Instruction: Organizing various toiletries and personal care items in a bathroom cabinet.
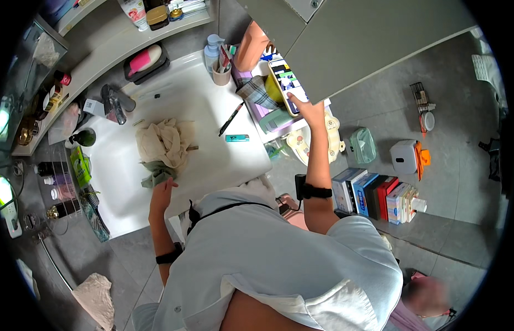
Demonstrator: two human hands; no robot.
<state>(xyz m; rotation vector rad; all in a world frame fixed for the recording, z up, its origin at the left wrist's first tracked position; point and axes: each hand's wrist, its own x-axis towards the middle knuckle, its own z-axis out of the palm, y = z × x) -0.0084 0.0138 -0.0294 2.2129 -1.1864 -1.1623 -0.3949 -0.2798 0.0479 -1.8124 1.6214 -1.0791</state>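
Observation:
My left hand (162, 188) is at the front of the white sink (224, 165), touching the near edge of a grey-green cloth (157, 174). Its thumb stands apart, and the other fingertips partly blend into the cloth. Beyond it lies a crumpled beige cloth (166, 143) in the basin. At the right, my right hand (309, 112) reaches toward a smartphone (288, 85) with a lit screen. One outstretched digit touches the screen's lower part; a grey cabinet door (373, 44) borders the hand and phone. A green comb (275, 121) lies beside the phone.
A black pen (231, 119) and a turquoise lighter (237, 138) lie on the sink's right side. Behind them stand a cup of toothbrushes (221, 74) and a blue pump bottle (212, 51). A green bottle (83, 137) stands left. Stacked books (373, 193) are at the right.

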